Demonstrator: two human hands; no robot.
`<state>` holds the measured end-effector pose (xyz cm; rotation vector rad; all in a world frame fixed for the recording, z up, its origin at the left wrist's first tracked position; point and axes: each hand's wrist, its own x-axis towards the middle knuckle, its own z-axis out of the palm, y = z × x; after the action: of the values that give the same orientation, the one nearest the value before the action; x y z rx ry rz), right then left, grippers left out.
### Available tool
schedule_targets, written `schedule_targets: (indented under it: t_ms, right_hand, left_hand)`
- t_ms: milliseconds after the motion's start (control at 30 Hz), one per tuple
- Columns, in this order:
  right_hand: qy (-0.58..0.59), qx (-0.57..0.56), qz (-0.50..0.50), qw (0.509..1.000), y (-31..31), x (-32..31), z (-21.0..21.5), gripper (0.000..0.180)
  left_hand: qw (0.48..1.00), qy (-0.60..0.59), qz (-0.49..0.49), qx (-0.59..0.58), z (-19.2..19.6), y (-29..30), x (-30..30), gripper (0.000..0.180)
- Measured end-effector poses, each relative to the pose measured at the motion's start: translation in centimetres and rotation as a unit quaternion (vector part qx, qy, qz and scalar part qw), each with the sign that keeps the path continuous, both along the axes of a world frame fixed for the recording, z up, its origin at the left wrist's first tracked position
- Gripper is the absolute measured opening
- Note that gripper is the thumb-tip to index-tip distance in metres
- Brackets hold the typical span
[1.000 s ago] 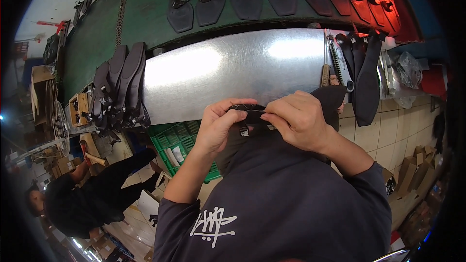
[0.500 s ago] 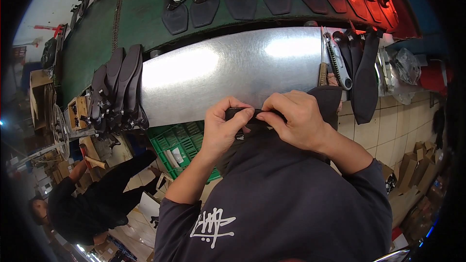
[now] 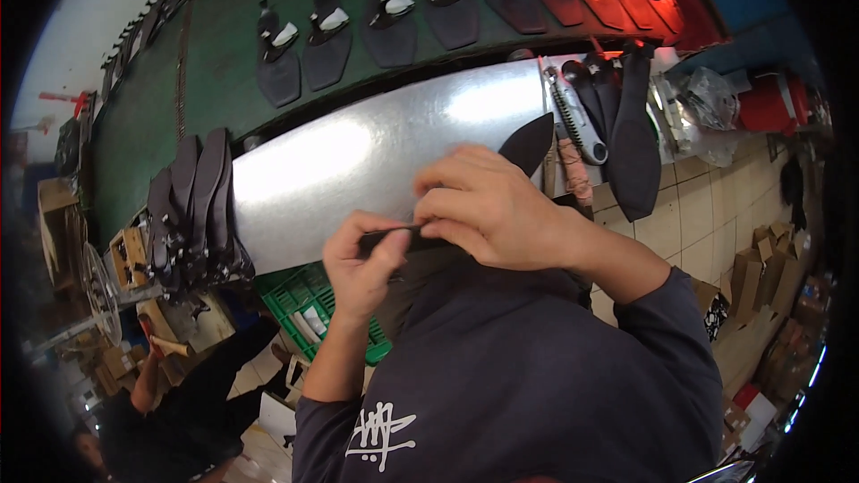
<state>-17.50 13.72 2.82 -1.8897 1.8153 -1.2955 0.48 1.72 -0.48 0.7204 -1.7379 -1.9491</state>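
My left hand (image 3: 361,264) and my right hand (image 3: 488,206) are raised close to the camera, above my dark sweatshirt (image 3: 528,376). Between them they pinch a thin black flat piece (image 3: 389,236), which shows only as a dark strip at the fingertips. Left thumb and fingers close on its left end. My right hand covers its right end from above. Behind the hands lies a shiny metal sheet (image 3: 358,161) on the workbench.
A stack of black sole-shaped pieces (image 3: 192,210) stands at the sheet's left end; more hang at its right end (image 3: 631,139). Soles with white inserts (image 3: 389,22) lie in a row on the green belt. A green crate (image 3: 313,304) sits below. Another person (image 3: 188,402) crouches lower left.
Both hands have come nearer the camera with the black piece still pinched between them, and the view has tilted so the bench sits higher.
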Motion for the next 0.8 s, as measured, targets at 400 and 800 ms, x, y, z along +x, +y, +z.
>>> schedule_targets:
  t_ms: [400,800]
  right_hand:
    - [0.278,0.2,-0.394,0.853,4.6,-7.0,-5.7,0.022]
    - [-0.085,0.048,-0.184,0.978,1.1,-1.0,-4.7,0.03]
  left_hand:
    - [0.869,0.047,0.161,0.465,-4.2,-3.3,3.3,0.038]
    - [0.731,0.076,0.209,0.646,-3.3,-1.7,-0.2,0.024]
